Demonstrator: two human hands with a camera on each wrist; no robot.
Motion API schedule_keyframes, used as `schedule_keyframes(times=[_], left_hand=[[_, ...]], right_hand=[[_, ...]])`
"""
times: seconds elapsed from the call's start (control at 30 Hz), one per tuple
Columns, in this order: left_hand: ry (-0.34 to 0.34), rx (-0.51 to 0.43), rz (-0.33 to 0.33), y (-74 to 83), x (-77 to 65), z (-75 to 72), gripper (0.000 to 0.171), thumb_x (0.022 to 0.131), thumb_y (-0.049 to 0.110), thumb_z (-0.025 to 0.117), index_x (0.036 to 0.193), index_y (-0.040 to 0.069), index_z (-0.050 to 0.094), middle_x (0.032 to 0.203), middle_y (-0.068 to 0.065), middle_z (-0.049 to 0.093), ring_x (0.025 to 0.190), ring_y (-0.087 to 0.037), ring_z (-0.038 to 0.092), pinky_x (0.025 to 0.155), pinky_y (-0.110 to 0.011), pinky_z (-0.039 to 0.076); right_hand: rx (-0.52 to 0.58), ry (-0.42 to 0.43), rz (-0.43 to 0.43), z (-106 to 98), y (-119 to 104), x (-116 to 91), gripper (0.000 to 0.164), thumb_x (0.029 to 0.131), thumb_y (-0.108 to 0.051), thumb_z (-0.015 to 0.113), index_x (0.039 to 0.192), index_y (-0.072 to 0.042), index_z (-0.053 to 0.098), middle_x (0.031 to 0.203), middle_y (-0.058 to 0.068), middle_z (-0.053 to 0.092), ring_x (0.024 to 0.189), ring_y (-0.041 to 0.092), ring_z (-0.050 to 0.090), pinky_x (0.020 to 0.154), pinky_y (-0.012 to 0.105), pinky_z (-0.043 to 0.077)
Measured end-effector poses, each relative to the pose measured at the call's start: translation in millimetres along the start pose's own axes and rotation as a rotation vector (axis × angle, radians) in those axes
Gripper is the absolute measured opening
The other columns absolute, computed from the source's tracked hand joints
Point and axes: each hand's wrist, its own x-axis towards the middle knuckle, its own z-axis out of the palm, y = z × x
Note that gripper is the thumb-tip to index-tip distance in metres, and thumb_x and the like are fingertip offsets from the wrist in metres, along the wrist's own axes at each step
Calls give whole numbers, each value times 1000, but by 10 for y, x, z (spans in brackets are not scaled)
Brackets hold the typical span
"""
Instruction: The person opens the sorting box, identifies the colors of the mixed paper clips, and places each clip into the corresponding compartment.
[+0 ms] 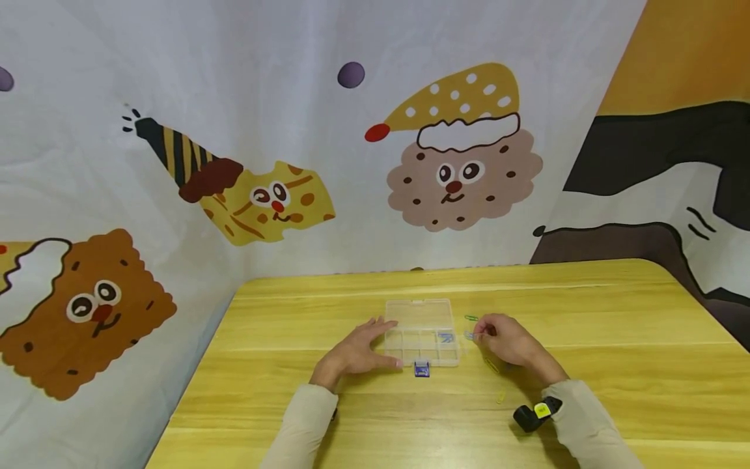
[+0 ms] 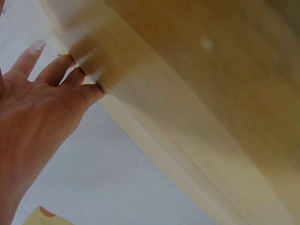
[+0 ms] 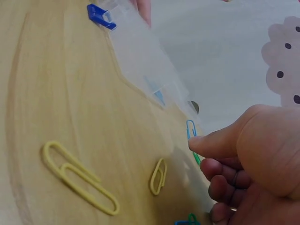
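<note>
On the wood-grain tabletop [image 1: 293, 312], a clear plastic compartment box [image 1: 430, 355] lies open, its transparent lid [image 1: 418, 314] laid back on the far side. The left hand [image 1: 363, 348] is at the box's left edge, its fingers spread wide, the thumb by the near left corner and the index finger farther back; how firmly they touch the plastic cannot be told. A blue latch [image 1: 422, 369] sticks out at the box's near edge. Blue paper clips [image 1: 446, 338] lie in the far-row compartment at the right end.

Just beyond the box's right side, the right hand [image 1: 505, 339] pinches a single blue paper clip [image 3: 190, 127] between thumb and index finger, with the other fingers curled in. A green paper clip [image 1: 471, 318] lies just behind it. Nearer the person, two yellow paper clips [image 1: 491, 366] rest apart from each other. Long pale sleeves [image 1: 310, 410] cover both forearms, and a black device with a yellow label [image 1: 530, 417] sits at the right wrist. Behind the tabletop hangs a pale cloth [image 1: 293, 65] printed with cartoon biscuits.
</note>
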Motion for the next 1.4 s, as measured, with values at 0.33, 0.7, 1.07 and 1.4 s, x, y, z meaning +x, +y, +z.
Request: schedule_keyframes(times=[0.33, 0.7, 1.07, 1.4], left_hand=[[6, -19, -9, -9, -6, 12, 84, 82, 47, 79, 153, 28, 39, 165, -5, 21, 153, -27, 13, 119, -59, 18], [6, -20, -7, -18, 3, 26, 84, 81, 47, 79, 153, 27, 40, 165, -6, 21, 153, -28, 13, 118, -60, 19], [10, -20, -16, -9, -2, 25, 84, 81, 48, 80, 152, 27, 40, 165, -6, 21, 153, -27, 14, 118, -59, 20], [7, -19, -6, -2, -16, 1, 83, 82, 47, 78, 153, 26, 40, 165, -6, 20, 153, -27, 12, 119, -59, 19]], right_hand=[[39, 3, -16, -70, -55, -7, 7, 96, -1, 59, 93, -4, 64, 83, 4, 56, 74, 17, 47, 58, 25, 40], [23, 24, -97, -137, -150, 6, 7, 96, -1, 60, 91, -5, 63, 79, 2, 53, 72, 16, 45, 59, 25, 38], [20, 32, -151, -151, -308, 36, 7, 96, -2, 60, 91, -5, 64, 78, 1, 53, 72, 15, 46, 60, 25, 39], [11, 35, -178, -110, -449, 112, 8, 95, -1, 61, 89, -6, 64, 79, 1, 55, 73, 14, 47, 62, 25, 40]])
